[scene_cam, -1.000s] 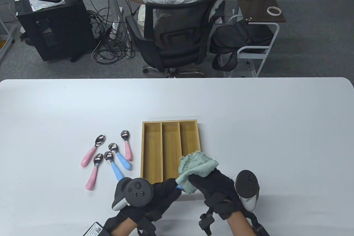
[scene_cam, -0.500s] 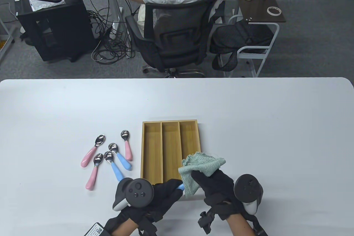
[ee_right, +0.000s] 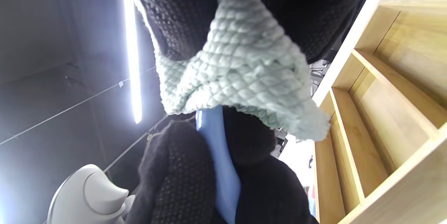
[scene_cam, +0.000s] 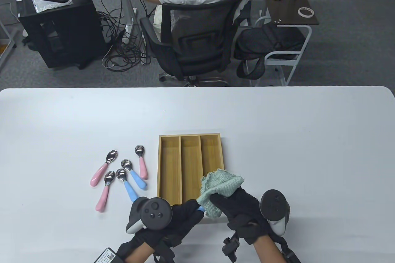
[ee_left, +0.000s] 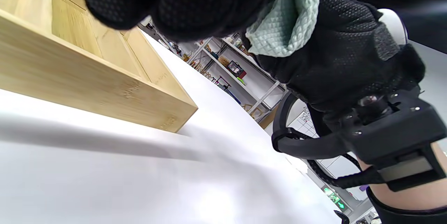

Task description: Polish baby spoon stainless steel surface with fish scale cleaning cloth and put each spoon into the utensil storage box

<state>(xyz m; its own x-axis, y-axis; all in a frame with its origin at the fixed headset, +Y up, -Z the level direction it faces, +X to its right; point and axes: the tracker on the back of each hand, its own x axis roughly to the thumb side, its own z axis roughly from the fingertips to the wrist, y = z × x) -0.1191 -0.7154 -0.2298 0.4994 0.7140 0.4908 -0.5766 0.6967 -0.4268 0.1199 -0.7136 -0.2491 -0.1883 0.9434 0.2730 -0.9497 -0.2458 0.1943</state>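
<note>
Just in front of the box [scene_cam: 189,167], left hand [scene_cam: 182,216] fingers gripped a blue spoon [scene_cam: 200,208]; right hand [scene_cam: 239,209] fingers clamped the cloth [scene_cam: 220,187] over it. Hard rubbing might twist the spoon loose.

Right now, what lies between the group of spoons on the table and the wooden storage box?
Nothing: in the table view only bare white table separates the nearest pink-handled spoon from the storage box left wall.

The cloth [scene_cam: 219,189] is pale mint green with a raised diamond, scale-like weave, and both gloves [scene_cam: 243,210] are black mesh. The box [scene_cam: 170,167] is light honey-coloured wood. On the white table [scene_cam: 277,136] lie three pink-handled spoons [scene_cam: 98,176] and two blue-handled ones [scene_cam: 137,179], all with shiny silver bowls.
</note>
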